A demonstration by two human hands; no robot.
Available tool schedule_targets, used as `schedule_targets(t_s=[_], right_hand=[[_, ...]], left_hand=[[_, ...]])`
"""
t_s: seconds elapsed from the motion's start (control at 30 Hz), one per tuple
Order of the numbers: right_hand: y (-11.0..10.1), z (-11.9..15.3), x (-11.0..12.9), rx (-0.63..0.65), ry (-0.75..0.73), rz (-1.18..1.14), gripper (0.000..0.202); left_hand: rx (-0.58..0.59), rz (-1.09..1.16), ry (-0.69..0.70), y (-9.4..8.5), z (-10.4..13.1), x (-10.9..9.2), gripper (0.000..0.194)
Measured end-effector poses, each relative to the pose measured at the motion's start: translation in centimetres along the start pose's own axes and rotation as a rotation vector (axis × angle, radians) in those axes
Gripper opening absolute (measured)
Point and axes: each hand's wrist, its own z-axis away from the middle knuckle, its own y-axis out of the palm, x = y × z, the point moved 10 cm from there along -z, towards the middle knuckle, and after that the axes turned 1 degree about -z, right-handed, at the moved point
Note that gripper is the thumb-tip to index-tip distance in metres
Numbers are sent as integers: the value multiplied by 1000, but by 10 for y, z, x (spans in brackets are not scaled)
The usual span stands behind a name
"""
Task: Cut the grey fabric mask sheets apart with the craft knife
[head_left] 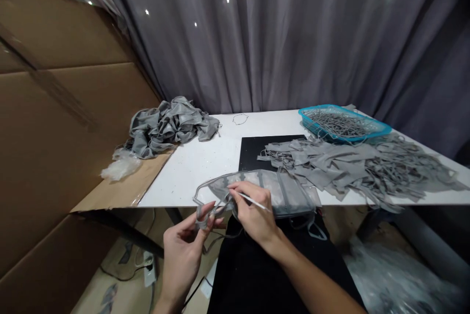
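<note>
My left hand (185, 245) pinches a grey strap (201, 221) just beyond the table's front edge. To its right, my right hand (253, 206) is closed around a thin white stick-like tool (255, 202), with its fingertips at the grey fabric. A sheer grey piece with several darker seams (290, 194) lies at the table's front edge, partly behind my right hand. Its loose straps loop out on the left and hang down at the right. The exact contact between the tool's tip and the strap is too small to make out.
A pile of grey fabric (172, 125) lies at the back left beside cardboard (66, 108). Grey strips (330, 162) cover the right side, near a blue basket (382, 130) of thin grey pieces. A black mat (253, 150) lies mid-table. Clear plastic (396, 279) is below right.
</note>
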Motion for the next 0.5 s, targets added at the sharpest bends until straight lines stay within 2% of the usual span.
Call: schedule_targets(t_s=[0.17,0.3,0.4,0.5], right_hand=[[-17,-30,-2,30,-181,296,27],[-37,-80,-22,148,-265,646,24],[-78,-135,-46,162,-193,939,23],[-139,-183,-61,58,-82,1120,19]], left_hand=[[-65,10,0,-18,-2,2,58],[-105,-1,-16,-26,-10,3,59],[-201,24,-20,-30,-19,5,66],[-214,83,-35,-20,-28,9,70]])
